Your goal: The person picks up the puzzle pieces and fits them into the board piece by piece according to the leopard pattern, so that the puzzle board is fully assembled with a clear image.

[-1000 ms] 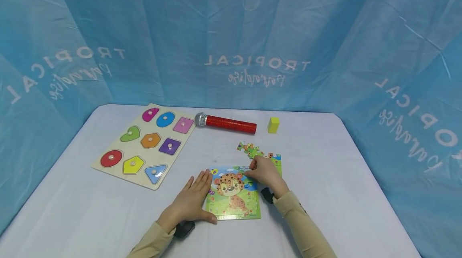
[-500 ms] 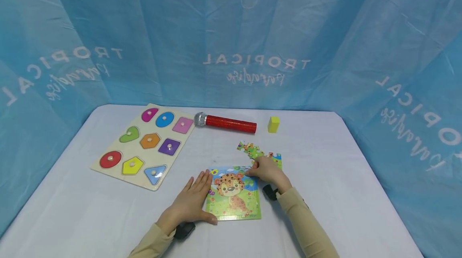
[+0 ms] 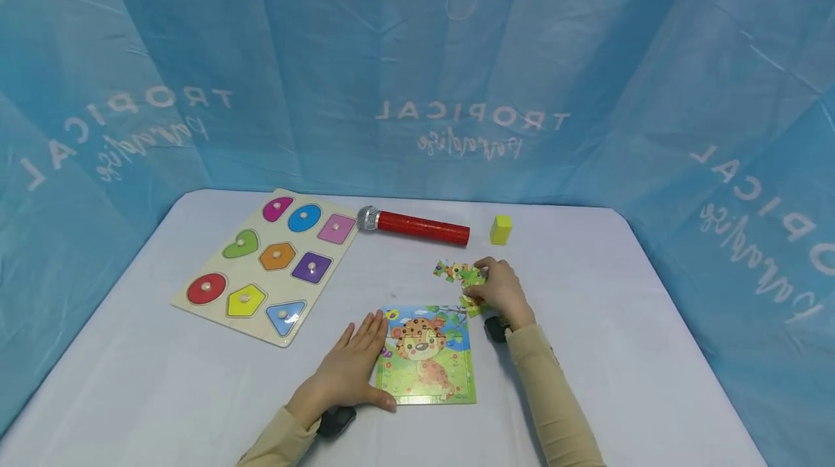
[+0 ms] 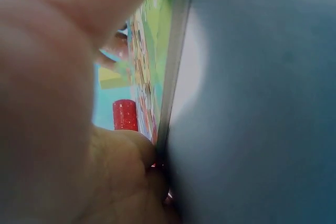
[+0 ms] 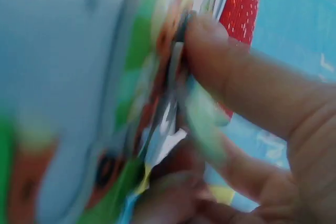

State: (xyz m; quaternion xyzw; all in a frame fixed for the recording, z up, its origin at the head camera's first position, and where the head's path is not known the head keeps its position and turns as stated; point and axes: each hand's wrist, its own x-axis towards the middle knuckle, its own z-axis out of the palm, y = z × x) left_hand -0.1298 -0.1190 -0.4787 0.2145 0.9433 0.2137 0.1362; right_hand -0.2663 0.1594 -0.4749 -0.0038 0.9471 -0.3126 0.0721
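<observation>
In the head view, a square leopard jigsaw board [image 3: 427, 369] lies on the white table. My left hand [image 3: 349, 365] rests along its left edge, fingers stretched out and thumb at the lower corner; the board's edge [image 4: 178, 51] runs past this hand in the left wrist view. Behind the board's upper right corner is a cluster of green and orange puzzle pieces [image 3: 454, 271]. My right hand [image 3: 502, 289] pinches puzzle pieces there between thumb and fingers. The right wrist view shows the thumb [image 5: 231, 72] against them, blurred, and the hand hides part of the cluster.
A red toy microphone [image 3: 424, 228] lies behind the pieces, with a yellow-green block [image 3: 501, 230] to its right. The wooden shape board [image 3: 254, 282] with knobbed pieces lies at the left. A blue printed curtain [image 3: 326, 90] surrounds the table's back and sides.
My right hand has moved from the board's upper right corner back and right, onto the loose puzzle pieces. My left hand stays at the board's left edge. The head view has shifted slightly.
</observation>
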